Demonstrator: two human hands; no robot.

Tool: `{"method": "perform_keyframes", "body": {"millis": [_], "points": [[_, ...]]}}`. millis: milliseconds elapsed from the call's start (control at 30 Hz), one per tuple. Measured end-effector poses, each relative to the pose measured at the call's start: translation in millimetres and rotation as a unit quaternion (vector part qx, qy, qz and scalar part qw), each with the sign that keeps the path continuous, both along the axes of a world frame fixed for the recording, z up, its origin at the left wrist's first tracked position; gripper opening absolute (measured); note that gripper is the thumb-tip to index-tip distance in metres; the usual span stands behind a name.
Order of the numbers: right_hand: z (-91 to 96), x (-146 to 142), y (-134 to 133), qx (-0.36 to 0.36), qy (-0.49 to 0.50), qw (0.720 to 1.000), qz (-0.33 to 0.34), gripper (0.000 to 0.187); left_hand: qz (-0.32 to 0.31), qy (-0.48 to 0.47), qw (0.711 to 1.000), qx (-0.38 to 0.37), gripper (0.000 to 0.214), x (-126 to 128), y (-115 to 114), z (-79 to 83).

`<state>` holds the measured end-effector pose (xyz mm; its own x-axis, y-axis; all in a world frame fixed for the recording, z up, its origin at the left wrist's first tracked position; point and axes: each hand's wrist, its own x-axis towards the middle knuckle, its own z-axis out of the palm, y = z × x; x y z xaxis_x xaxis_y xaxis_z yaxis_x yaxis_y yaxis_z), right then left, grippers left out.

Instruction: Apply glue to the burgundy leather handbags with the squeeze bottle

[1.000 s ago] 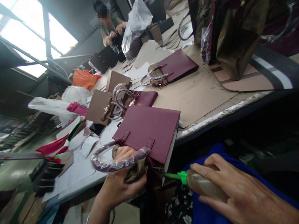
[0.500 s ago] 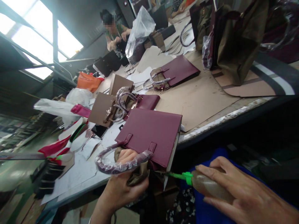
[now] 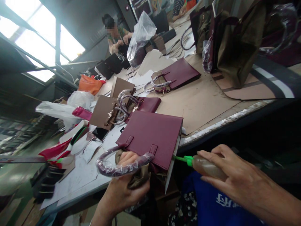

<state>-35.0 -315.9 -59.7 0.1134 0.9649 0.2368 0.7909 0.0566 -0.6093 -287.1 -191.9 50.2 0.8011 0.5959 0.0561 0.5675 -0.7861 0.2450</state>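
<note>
A maroon handbag (image 3: pixel 152 135) lies flat at the near edge of the worktable (image 3: pixel 207 103), its plastic-wrapped handle (image 3: pixel 117 168) hanging over the edge. My left hand (image 3: pixel 124 188) is closed on the bag's open top, gripping the olive lining under the handle. My right hand (image 3: pixel 237 179) is closed round a brownish squeeze bottle (image 3: pixel 207 167). The bottle's green nozzle (image 3: pixel 182 159) touches the bag's side edge near the white inner panel.
More maroon and tan handbags (image 3: pixel 174 73) lie further along the table, with paper patterns, a phone (image 3: pixel 100 133) and plastic bags. Upright olive bags (image 3: pixel 237 44) stand at the right. Another person (image 3: pixel 117 34) works at the far end. Blue cloth (image 3: pixel 211 204) lies below my right hand.
My right hand has lifted the bottle up and slightly left, bringing the green nozzle from below the bag onto its side edge. My left hand keeps its grip.
</note>
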Motion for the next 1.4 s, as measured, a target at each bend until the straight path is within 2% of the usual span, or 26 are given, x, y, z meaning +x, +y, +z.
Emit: {"method": "perform_keyframes", "body": {"millis": [133,267,500,700,800,900,1033,1100,1167,1267,1400], "points": [[-4.9,-3.7,3.3,0.0,-0.002,1.0,0.003,0.038,-0.003,0.002,1.0,0.001,0.014,-0.7,0.2,-0.6],[-0.2,-13.6,-6.2,-0.001,0.027,0.999,0.018,0.044,0.001,0.01,1.0,-0.001,0.008,-1.4,0.4,-2.9],[6.5,-22.1,-18.8,0.026,0.016,0.999,0.026,0.058,-0.005,0.003,1.0,0.014,0.013,2.6,2.9,-3.8],[11.3,-27.1,-34.0,0.009,0.032,0.997,0.075,0.059,0.002,0.019,1.0,0.001,0.008,2.7,2.5,-3.1],[17.7,-25.5,-31.0,-0.025,0.066,0.994,0.083,0.053,0.009,0.025,1.0,0.002,0.005,2.2,2.3,-2.5],[24.6,-22.6,-23.6,-0.09,0.113,0.986,0.086,0.048,0.015,0.03,0.999,0.005,0.006,1.9,2.7,-1.4],[23.8,-17.9,-19.1,-0.166,0.155,0.973,0.046,0.049,0.022,0.022,0.999,0.018,0.005,2.5,2.3,-0.2],[17.3,-15.5,-19.8,-0.208,0.191,0.959,0.037,0.049,0.028,0.01,0.999,0.024,0.007,3.2,1.9,0.1],[8.2,-13.8,-20.8,-0.241,0.262,0.933,0.053,0.049,0.033,-0.004,0.999,0.028,0.008,4.0,1.8,0.4],[-5.0,-13.0,-21.0,-0.262,0.4,0.875,0.077,0.048,0.042,-0.023,0.998,0.036,0.009,5.9,2.2,1.3],[-13.7,-12.0,-19.1,-0.282,0.524,0.801,0.061,0.047,0.047,-0.034,0.997,0.047,0.013,9.3,3.5,2.7]]}}
